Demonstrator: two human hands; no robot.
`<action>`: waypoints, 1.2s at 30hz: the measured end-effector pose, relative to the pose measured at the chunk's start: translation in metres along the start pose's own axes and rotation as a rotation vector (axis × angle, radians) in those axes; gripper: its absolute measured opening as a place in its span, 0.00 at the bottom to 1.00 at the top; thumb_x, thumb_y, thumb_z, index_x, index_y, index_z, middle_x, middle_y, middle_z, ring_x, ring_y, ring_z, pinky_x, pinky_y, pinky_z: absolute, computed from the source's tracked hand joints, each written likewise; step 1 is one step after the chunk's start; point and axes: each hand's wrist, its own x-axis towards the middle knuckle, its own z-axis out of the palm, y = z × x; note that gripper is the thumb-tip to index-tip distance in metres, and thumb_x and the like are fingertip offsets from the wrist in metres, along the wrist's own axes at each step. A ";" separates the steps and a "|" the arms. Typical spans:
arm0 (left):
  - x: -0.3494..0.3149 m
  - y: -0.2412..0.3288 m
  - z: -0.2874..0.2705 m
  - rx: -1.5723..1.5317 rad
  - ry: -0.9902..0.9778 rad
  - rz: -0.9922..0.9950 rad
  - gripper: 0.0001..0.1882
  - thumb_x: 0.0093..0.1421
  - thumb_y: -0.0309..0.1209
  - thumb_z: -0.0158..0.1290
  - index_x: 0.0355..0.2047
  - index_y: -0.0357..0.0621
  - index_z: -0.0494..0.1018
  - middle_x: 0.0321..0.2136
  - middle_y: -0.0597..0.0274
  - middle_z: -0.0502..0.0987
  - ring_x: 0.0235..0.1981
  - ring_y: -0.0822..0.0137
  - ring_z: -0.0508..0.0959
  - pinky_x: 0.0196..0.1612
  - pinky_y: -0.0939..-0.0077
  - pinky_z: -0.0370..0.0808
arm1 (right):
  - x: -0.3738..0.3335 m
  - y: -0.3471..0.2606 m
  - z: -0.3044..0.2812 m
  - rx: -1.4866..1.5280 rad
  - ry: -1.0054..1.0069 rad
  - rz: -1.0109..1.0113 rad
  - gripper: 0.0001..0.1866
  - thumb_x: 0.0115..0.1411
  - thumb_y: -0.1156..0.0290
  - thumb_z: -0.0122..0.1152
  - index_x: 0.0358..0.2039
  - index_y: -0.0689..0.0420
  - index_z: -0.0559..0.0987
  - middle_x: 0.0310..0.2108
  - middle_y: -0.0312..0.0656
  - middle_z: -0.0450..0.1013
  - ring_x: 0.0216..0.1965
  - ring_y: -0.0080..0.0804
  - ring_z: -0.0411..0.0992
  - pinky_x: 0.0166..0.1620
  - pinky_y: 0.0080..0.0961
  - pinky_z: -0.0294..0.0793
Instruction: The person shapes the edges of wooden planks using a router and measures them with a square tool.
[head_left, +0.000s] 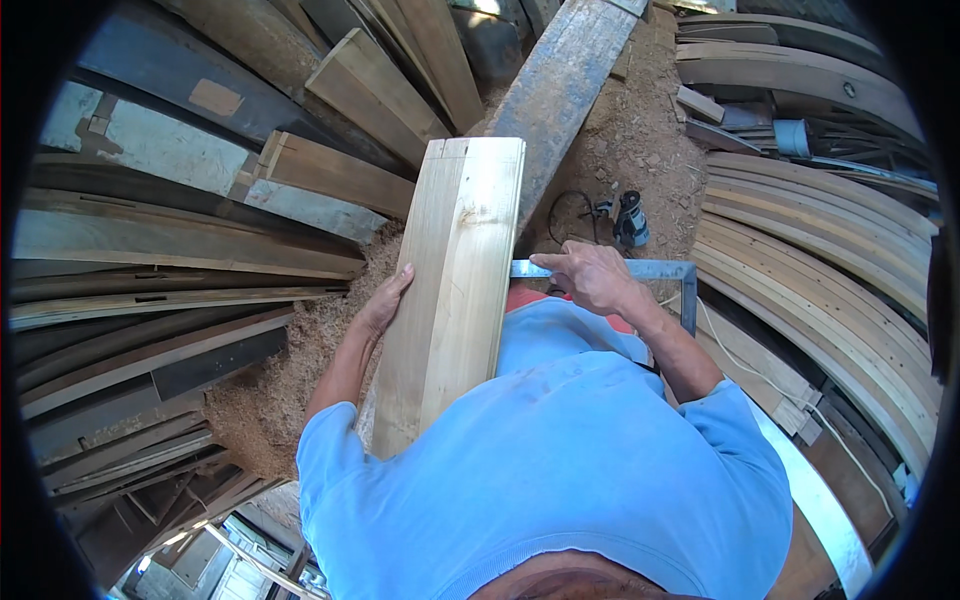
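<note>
A pale wooden board (440, 290) of two joined tones lies lengthwise in front of me, its far end resting over a worn plank. My left hand (385, 300) grips the board's left edge, thumb on the upper face and the other fingers hidden below. My right hand (592, 280) is closed around a metal carpenter's square (655, 269), its index finger stretched toward the board. One leg of the square reaches the board's right edge; the other bends back toward me on the right. Whether the square touches the board I cannot tell.
The worn, stained plank (565, 90) runs away from me. A dark power tool (630, 220) with a cable stands on the shavings-covered floor (650, 150). Timber boards (190, 240) lean along the left; long curved-looking stacks of lumber (820, 270) line the right. A white cord (745, 350) trails there.
</note>
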 end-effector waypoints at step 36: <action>-0.013 -0.104 0.017 -0.434 0.081 -0.053 0.37 0.72 0.54 0.47 0.69 0.37 0.63 0.62 0.53 0.73 0.61 0.63 0.75 0.62 0.68 0.72 | 0.010 -0.004 0.055 0.086 -0.011 0.065 0.19 0.62 0.62 0.65 0.55 0.43 0.82 0.36 0.50 0.80 0.40 0.52 0.79 0.41 0.49 0.77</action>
